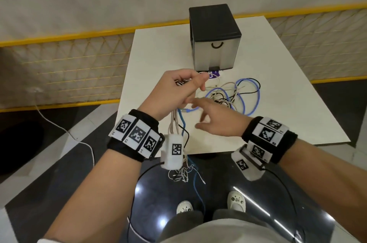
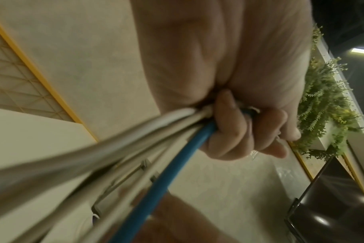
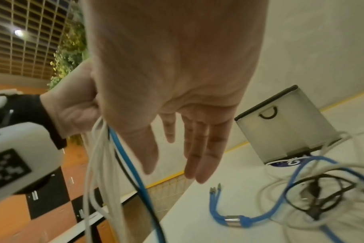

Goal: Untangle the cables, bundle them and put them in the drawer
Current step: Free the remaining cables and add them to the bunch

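Note:
My left hand [image 1: 178, 87] is raised over the table's near-left part and grips a bunch of white, blue and black cables [image 2: 148, 131] in its fist; their ends hang down past the table edge [image 1: 184, 171]. The same held bunch [image 3: 106, 164] dangles left of my right palm in the right wrist view. My right hand [image 1: 214, 117] hovers flat beside it with straight fingers [image 3: 197, 148], holding nothing. A loose tangle of blue, white and black cables [image 1: 234, 93] lies on the white table [image 1: 278, 115]. The dark drawer box [image 1: 214, 38] stands behind it, drawer closed.
A blue multi-tip cable with a metal sleeve [image 3: 232, 219] lies near the table's front edge. A purple label [image 1: 212, 74] sticks out under the box. Yellow mesh fencing [image 1: 65, 75] runs behind the table. A white cord [image 1: 65, 131] trails on the floor at left.

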